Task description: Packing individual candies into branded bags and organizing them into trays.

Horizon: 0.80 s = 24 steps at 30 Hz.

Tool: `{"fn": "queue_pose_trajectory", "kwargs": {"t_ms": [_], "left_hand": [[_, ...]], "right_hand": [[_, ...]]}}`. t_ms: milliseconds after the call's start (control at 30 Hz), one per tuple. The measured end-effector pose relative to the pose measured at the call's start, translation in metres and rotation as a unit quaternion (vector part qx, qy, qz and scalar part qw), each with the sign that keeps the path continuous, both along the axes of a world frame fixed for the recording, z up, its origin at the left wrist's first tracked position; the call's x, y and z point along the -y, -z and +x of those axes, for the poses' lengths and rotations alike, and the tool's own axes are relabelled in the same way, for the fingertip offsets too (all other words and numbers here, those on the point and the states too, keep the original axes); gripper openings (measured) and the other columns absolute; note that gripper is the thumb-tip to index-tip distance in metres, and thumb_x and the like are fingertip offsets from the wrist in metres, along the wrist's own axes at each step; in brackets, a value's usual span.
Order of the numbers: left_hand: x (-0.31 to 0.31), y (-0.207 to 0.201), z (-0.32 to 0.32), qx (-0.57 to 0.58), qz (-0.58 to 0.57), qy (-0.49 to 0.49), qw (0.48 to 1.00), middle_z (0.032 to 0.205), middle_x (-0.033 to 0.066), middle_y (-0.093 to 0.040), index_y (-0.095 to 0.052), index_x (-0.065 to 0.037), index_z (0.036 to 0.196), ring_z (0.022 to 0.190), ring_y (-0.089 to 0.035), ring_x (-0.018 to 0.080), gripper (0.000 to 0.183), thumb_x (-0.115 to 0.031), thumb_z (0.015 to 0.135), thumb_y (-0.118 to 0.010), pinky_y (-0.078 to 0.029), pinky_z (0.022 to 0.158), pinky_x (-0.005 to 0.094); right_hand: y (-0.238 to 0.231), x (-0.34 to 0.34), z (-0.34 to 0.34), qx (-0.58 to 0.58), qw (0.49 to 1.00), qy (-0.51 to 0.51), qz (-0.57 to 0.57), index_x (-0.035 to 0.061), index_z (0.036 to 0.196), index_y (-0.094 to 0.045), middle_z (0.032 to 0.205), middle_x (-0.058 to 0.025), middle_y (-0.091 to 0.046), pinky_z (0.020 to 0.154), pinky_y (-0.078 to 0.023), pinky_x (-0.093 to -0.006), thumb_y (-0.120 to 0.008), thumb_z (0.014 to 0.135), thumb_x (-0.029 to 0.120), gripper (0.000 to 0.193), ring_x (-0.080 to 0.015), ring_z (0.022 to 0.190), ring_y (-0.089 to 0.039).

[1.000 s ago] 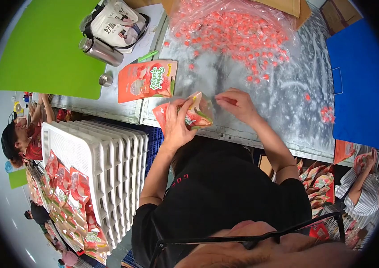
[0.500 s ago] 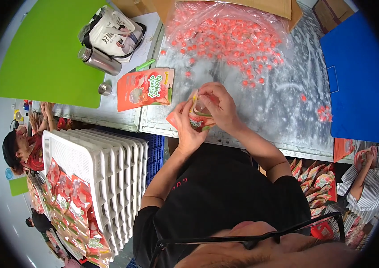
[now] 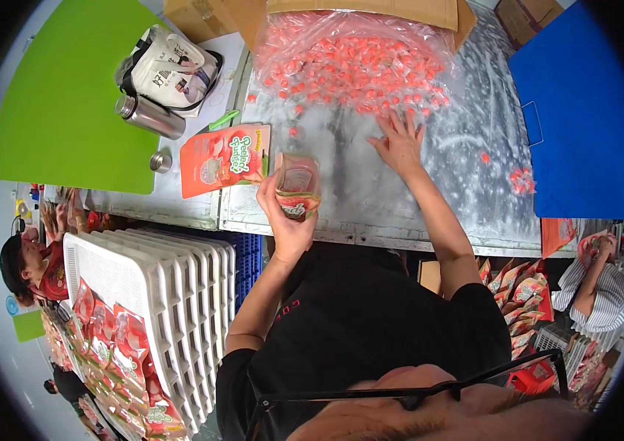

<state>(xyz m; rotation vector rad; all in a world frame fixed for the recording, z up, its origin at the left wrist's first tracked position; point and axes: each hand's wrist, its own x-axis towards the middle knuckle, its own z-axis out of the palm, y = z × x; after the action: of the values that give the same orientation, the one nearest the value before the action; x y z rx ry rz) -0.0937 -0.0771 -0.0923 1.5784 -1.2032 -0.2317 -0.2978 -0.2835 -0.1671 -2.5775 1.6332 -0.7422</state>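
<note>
Left hand (image 3: 290,231): curled round one open-mouthed red pouch (image 3: 298,192), nearside left of the candy heap (image 3: 356,73). Right hand (image 3: 401,153): fingers spread wide, nothing visibly gripped, at the heap's near edge. Flat pouches (image 3: 216,163): left of heap. Steel bottle (image 3: 156,120): farther left.

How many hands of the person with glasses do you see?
2: the left hand holds a red pouch, which hides part of it; the right hand is spread at the edge of the red candy pile.
</note>
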Motion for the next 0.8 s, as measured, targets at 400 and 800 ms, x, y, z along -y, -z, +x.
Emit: {"fn": "queue_pose_trajectory", "kwargs": {"t_ms": [400, 800], "left_hand": [[-0.008, 0.009, 0.013, 0.004, 0.030, 0.002, 1.000, 0.134, 0.0202, -0.038, -0.038, -0.004, 0.142, 0.127, -0.040, 0.0390, 0.087, 0.002, 0.064, -0.077, -0.033, 0.111, 0.0453], [-0.011, 0.010, 0.014, 0.005, 0.030, 0.001, 1.000, 0.134, 0.0206, -0.040, -0.040, -0.004, 0.141, 0.128, -0.040, 0.0389, 0.085, 0.002, 0.065, -0.077, -0.033, 0.111, 0.0455]], "right_hand": [[0.014, -0.033, -0.024, 0.500, 0.789, -0.117, 0.337, 0.0094, 0.143, -0.052, 0.151, -0.0090, -0.047, 0.120, -0.020, -0.0395, -0.036, 0.107, 0.039, 0.049, -0.0256, 0.143, -0.037], [0.028, -0.024, -0.057, 0.098, 0.985, -0.096, 0.101, 0.0155, 0.141, -0.053, 0.150, -0.0156, -0.040, 0.118, -0.021, -0.0547, -0.074, 0.081, 0.039, 0.068, -0.0390, 0.141, -0.032]]}}
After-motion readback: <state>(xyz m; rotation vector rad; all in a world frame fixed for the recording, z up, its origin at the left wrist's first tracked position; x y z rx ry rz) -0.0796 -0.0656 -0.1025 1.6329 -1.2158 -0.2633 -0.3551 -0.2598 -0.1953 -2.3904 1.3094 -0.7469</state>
